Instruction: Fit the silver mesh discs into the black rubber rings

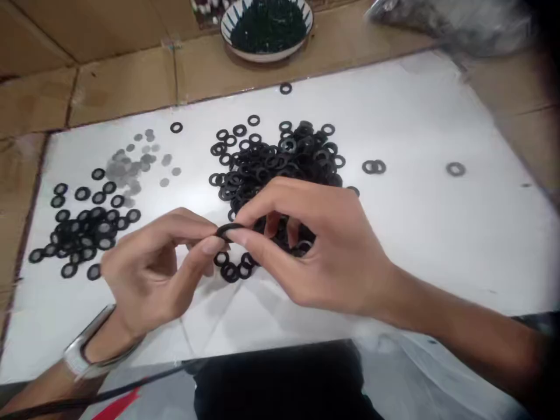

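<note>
Between both hands, near the middle of the board, is one black ring [227,228] like a rubber washer. My left hand [157,262] pinches its left side between thumb and fingers. The thumb and forefinger of my right hand [324,245] grip its right side, and the thumb partly covers the opening. A large heap of loose black rings [275,157] lies behind and under my right hand. To the left is a pile of black rings with grey centres [87,227]. Small grey mesh-like discs [126,166] are scattered just beyond that pile.
The white board [420,245] lies on brown cardboard boxes [126,87]. A striped bowl [266,57] with dark contents stands at the back. A clear plastic bag [459,26] is at the back right. Single rings [455,169] lie apart on the right.
</note>
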`<state>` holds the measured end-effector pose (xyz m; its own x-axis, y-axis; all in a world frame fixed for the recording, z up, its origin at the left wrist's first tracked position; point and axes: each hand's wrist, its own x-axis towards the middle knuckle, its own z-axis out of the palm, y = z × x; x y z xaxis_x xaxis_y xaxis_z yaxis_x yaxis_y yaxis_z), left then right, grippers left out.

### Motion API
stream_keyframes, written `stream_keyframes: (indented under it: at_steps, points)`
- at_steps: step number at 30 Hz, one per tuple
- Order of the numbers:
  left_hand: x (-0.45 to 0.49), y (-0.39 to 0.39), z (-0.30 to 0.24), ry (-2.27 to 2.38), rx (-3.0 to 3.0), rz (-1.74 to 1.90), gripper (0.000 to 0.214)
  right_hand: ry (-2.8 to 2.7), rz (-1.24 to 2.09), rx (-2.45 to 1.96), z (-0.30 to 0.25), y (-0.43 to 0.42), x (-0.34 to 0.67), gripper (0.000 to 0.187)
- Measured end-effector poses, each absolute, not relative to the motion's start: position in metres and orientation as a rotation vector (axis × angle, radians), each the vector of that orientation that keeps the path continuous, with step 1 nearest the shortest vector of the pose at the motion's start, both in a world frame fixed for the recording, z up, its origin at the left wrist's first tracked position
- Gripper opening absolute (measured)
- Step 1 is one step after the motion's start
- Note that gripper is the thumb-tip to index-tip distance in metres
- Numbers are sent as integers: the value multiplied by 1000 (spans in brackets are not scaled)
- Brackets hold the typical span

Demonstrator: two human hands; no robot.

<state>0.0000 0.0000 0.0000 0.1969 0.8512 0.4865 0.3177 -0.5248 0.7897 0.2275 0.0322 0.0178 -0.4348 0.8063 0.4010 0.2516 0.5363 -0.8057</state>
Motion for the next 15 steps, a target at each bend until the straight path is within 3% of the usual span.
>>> stream_keyframes:
  at_steps: [15]
  points:
    - [2, -2, -2, 1184, 1925, 1281, 15, -2220, 569, -871, 19, 34, 236, 12]
